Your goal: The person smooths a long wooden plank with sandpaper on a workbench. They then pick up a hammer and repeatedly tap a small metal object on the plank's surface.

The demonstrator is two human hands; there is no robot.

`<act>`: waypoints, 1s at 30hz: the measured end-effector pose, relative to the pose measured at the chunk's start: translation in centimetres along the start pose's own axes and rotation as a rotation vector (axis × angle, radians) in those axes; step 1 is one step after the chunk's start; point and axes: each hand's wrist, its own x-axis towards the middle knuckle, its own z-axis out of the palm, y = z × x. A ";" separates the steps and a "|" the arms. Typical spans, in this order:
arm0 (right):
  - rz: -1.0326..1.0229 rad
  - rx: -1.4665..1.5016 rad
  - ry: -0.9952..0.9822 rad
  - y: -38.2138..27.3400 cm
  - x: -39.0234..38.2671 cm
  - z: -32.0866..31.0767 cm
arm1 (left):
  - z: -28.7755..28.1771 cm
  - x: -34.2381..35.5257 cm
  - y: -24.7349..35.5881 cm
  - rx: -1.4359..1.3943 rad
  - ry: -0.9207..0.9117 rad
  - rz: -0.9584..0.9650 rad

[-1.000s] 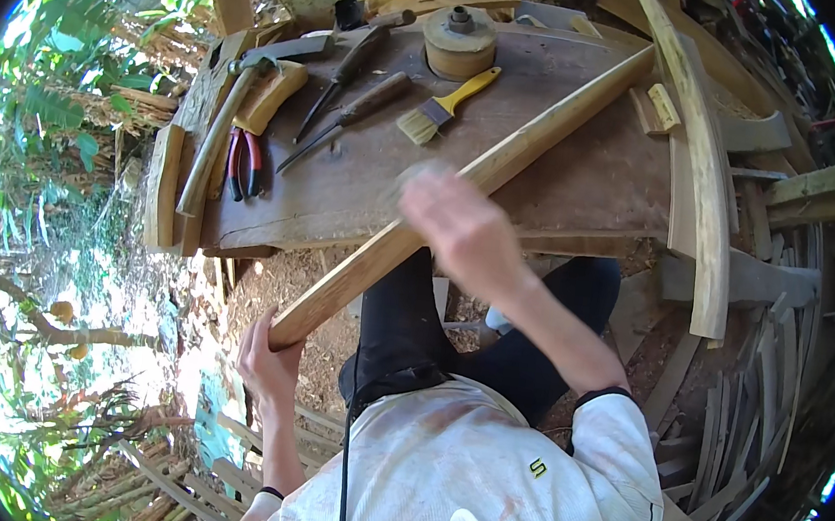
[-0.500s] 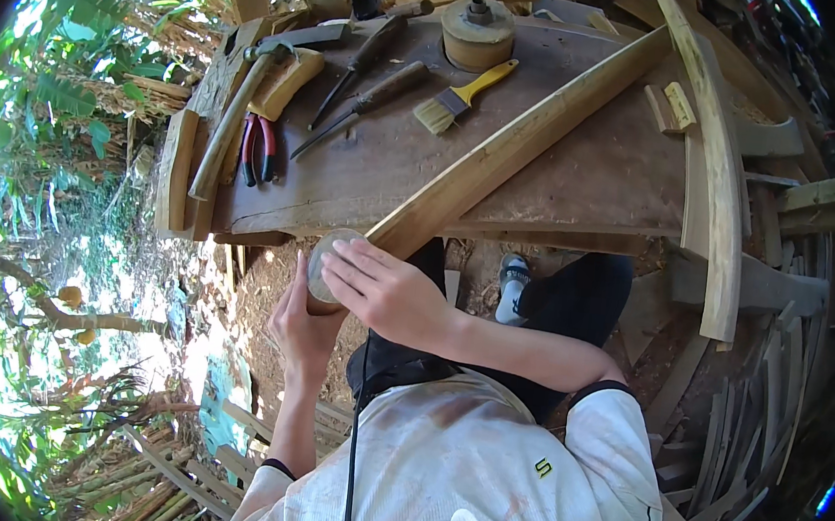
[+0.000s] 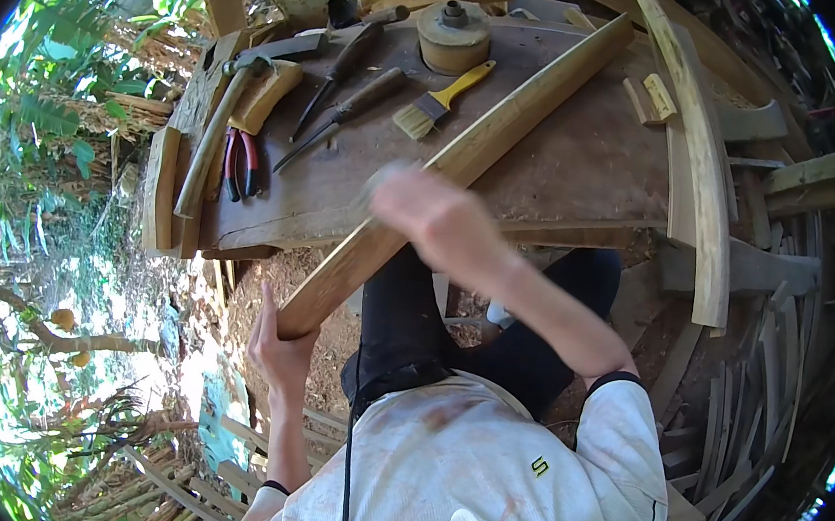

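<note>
A long wooden board (image 3: 544, 92) lies slantwise over the workbench (image 3: 565, 189), its near end jutting out past the front edge. My left hand (image 3: 280, 350) is closed around that near end, the thumb along its side. Part-way up the board, my right hand (image 3: 422, 216) presses on the wood, smeared by motion. Under its fingers a greyish edge shows, which looks like the round grey sanding disc (image 3: 377, 184); most of it is hidden.
On the bench lie a hammer (image 3: 214, 130), red-handled pliers (image 3: 243, 165), two chisel-like tools (image 3: 357, 104), a paintbrush (image 3: 443, 100) and a round wooden block (image 3: 454, 38). A curved wooden strip (image 3: 696, 137) stands at the right, with stacked offcuts (image 3: 746, 393) beyond.
My right hand has moved up and away along the board with the disc, from its near end. My left hand has shifted slightly down and left. The whole view has shifted slightly.
</note>
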 end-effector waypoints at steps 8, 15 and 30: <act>0.209 -0.260 0.052 7.3 0.4 -5.2 | -1.8 -1.7 -4.4 0.073 0.072 0.003; 0.256 -0.267 0.069 10.4 -1.1 -7.8 | -5.1 -1.9 -9.7 0.085 0.094 0.064; 0.067 -0.300 0.111 10.6 -2.0 -7.0 | -9.7 -5.4 -17.4 0.260 0.183 -0.065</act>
